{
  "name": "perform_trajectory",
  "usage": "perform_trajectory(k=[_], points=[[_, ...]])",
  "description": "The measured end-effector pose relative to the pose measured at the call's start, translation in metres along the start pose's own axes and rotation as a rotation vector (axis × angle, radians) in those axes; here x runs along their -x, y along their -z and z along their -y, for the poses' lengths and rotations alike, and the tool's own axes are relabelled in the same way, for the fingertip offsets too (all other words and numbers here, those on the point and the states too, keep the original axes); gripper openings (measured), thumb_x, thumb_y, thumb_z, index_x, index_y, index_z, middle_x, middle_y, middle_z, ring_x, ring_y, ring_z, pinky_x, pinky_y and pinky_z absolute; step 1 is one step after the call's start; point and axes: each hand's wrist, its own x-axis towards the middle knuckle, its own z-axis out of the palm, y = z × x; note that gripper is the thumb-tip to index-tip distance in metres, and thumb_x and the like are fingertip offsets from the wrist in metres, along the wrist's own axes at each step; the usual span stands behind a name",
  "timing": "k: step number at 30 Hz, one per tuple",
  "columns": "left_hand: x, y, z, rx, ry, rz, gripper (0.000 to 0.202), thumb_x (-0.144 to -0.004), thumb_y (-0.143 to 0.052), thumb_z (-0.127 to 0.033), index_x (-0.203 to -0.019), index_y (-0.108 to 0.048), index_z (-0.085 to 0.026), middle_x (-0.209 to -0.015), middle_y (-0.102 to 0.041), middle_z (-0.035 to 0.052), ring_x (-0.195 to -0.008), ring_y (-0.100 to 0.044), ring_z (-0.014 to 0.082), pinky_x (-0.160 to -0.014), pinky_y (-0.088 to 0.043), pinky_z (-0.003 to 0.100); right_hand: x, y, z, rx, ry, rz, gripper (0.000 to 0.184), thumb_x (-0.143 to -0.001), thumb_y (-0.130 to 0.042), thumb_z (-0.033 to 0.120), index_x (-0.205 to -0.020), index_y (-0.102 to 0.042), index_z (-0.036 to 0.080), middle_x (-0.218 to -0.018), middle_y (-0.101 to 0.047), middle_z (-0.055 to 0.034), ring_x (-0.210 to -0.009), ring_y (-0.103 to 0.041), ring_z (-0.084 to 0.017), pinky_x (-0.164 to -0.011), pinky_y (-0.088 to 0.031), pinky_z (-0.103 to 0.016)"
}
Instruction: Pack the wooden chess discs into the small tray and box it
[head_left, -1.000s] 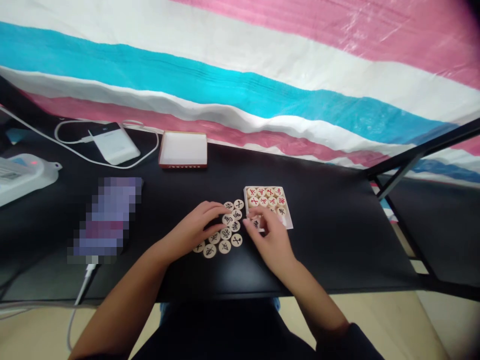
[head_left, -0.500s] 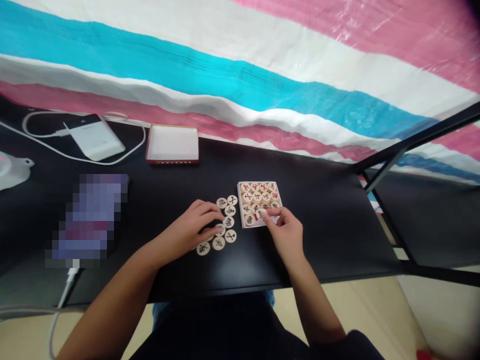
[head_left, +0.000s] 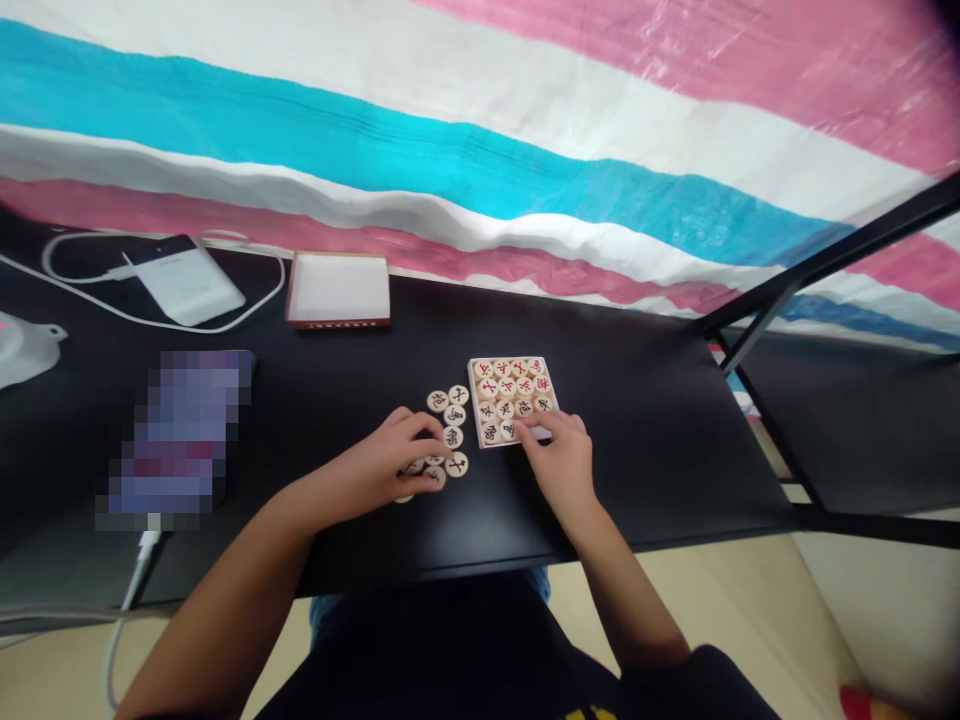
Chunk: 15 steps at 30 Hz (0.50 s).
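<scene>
Round wooden Chinese chess pieces with red and black characters fill rows of a shallow white box. At the box's near edge, my right hand pinches a black-marked chess piece that sits in the front row, beside another black piece. The fingers hide the front right corner. Left of the box lies a cluster of loose black-marked pieces, among them one chess piece. My left hand rests over that cluster, thumb and fingers apart and curved, covering some of the pieces.
A red-sided box lid lies at the back of the black table. To the left are a white power bank with its cable and a blurred phone on a charging cord. A black metal frame stands at right.
My right hand has lowered its chess piece into the front row of the box. My left hand's fingers have shifted slightly towards me over the loose pieces. The view has moved a little.
</scene>
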Motion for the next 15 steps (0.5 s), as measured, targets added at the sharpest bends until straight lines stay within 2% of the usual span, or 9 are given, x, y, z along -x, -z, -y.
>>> perform_trajectory(k=[5, 11, 15], points=[[-0.009, -0.016, -0.014, -0.046, -0.018, -0.021, 0.027, -0.081, -0.058, -0.026, -0.107, -0.054, -0.022, -0.107, -0.047, 0.0061, -0.096, -0.040, 0.0192, -0.086, -0.039, 0.033, 0.005, 0.005, 0.015, -0.065, -0.008, 0.000, 0.011, -0.077, -0.057, 0.024, -0.069, -0.063, 0.020, -0.078, -0.066, -0.0028, -0.078, -0.053, -0.019, -0.073, -0.040, -0.032], [-0.012, -0.019, -0.019, -0.089, 0.023, -0.076, 0.022, -0.084, -0.052, -0.026, -0.105, -0.054, -0.020, -0.104, -0.046, 0.0066, -0.092, -0.040, 0.0192, -0.085, -0.039, 0.034, 0.012, 0.004, 0.032, -0.261, 0.052, 0.203, 0.009, -0.077, -0.056, 0.022, -0.071, -0.061, 0.020, -0.077, -0.063, -0.0025, -0.080, -0.055, -0.017, -0.068, -0.041, -0.029], [-0.013, -0.020, -0.015, -0.104, 0.045, -0.115, 0.025, -0.084, -0.053, -0.028, -0.108, -0.053, -0.019, -0.102, -0.046, 0.0067, -0.091, -0.040, 0.0193, -0.084, -0.039, 0.034, 0.014, 0.002, 0.034, -0.295, 0.046, 0.258, 0.008, -0.078, -0.055, 0.021, -0.072, -0.061, 0.020, -0.077, -0.062, -0.0027, -0.079, -0.055, -0.017, -0.068, -0.042, -0.029]])
